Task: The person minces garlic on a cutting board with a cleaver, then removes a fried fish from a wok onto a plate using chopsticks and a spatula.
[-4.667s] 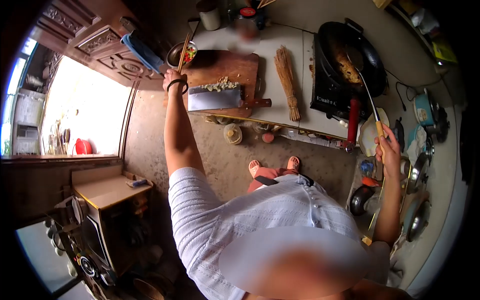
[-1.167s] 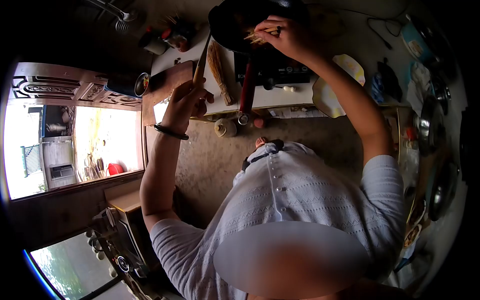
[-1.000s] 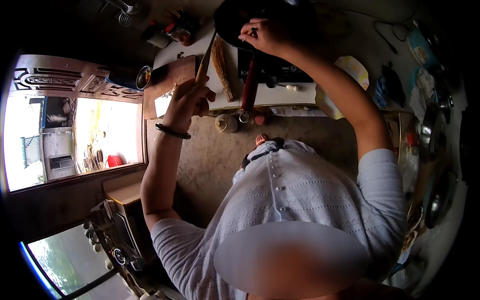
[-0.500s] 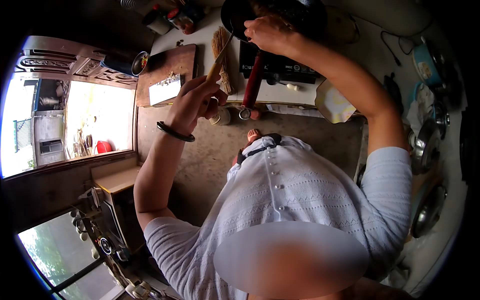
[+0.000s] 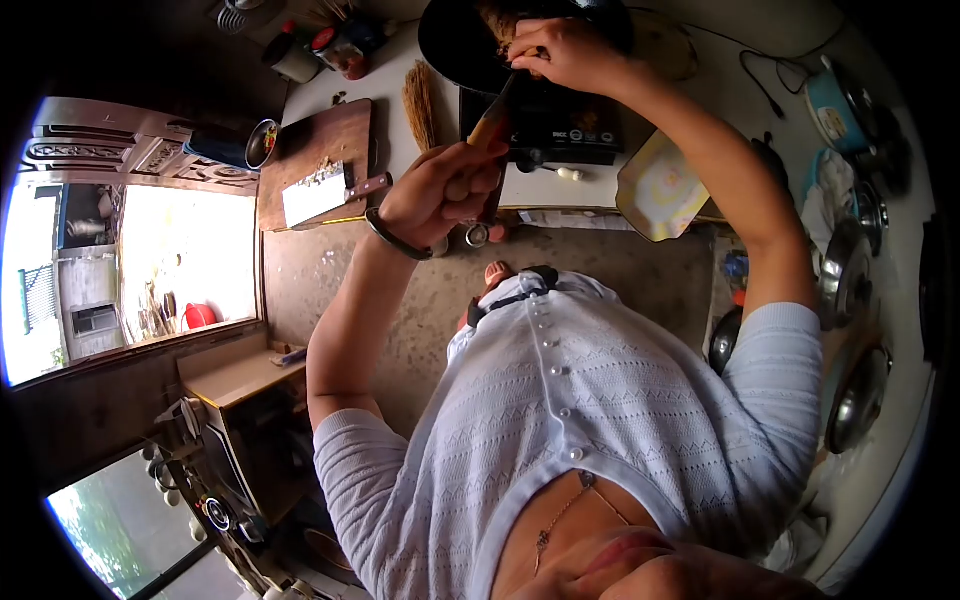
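My left hand (image 5: 447,192) is wrapped round the wooden handle (image 5: 488,128) of a metal utensil, whose shaft points up towards the black wok (image 5: 450,45). Over the wok's near side is my right hand (image 5: 575,58), its fingers pinched together; what they hold is too hidden to name. Brown food (image 5: 497,25) shows inside the wok, which sits on a black cooktop (image 5: 590,128). Left of it lies a straw brush (image 5: 422,105). On the wooden board (image 5: 350,125) a cleaver (image 5: 313,195) rests flat beside chopped pieces.
A metal bowl with red and green bits (image 5: 263,143) stands at the board's left corner. A patterned plate (image 5: 665,190) lies right of the cooktop. Jars (image 5: 345,55) stand at the back left. Pot lids (image 5: 858,400) line the right side.
The wooden-handled utensil has passed from my right hand to my left. Lately my left hand has moved right with it, towards my right hand, which has come over the wok.
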Available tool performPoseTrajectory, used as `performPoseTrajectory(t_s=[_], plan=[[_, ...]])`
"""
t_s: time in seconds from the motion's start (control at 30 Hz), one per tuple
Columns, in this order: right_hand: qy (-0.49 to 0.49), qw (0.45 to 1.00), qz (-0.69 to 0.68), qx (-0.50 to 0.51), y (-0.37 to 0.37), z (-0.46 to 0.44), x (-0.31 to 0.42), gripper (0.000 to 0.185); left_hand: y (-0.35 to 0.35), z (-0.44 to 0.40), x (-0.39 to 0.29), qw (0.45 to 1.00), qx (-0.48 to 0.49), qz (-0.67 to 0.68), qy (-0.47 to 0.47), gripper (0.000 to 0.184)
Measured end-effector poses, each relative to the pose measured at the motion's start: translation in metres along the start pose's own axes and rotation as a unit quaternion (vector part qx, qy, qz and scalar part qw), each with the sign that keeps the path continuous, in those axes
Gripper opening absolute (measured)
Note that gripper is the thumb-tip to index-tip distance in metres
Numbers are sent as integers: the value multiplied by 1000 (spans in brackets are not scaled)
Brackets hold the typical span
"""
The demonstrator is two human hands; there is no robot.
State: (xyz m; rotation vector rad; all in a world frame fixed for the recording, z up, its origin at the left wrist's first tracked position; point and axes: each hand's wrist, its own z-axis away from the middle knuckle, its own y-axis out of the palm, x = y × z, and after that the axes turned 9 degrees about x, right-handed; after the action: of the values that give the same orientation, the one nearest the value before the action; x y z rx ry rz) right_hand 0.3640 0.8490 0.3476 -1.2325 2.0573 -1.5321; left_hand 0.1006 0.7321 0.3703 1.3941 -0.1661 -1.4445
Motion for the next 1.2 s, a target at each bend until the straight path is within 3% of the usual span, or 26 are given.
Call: performPoseTrajectory(t_s=[0.07,0.13,0.2,0.23,0.33,0.43,0.57,0.67,0.8,1.07,1.2], plan=[[11,999,2,-41,-31,10,4,16,-1,0,0,1000,-1,5,3,26],[125,981,-123,-81,-58,21,0,20,-5,2,2,1000,-18,-3,13,26],[208,975,22,-76,-77,37,6,26,-13,3,2,1000,-18,-6,17,27],[161,972,110,-128,-70,46,-8,24,-17,5,0,1000,-10,-6,14,27],[178,977,114,-36,-35,74,-58,18,-7,5,-6,1000,-15,-13,7,34],[166,981,67,-68,-17,78,-55,22,-16,11,-16,999,36,21,3,38],[189,979,21,-77,-3,78,-53,22,-4,21,-32,999,-14,-43,-10,36],[175,981,8,-84,8,75,-51,23,-9,29,-43,998,28,-63,-15,36],[171,981,-13,-88,29,76,-51,23,13,36,-56,990,-53,-128,-29,42],[155,964,-151,-155,33,86,-49,17,31,30,-74,986,-28,-156,-61,36],[149,967,-138,-152,24,91,-46,17,45,20,-77,984,-4,-167,-65,34]])
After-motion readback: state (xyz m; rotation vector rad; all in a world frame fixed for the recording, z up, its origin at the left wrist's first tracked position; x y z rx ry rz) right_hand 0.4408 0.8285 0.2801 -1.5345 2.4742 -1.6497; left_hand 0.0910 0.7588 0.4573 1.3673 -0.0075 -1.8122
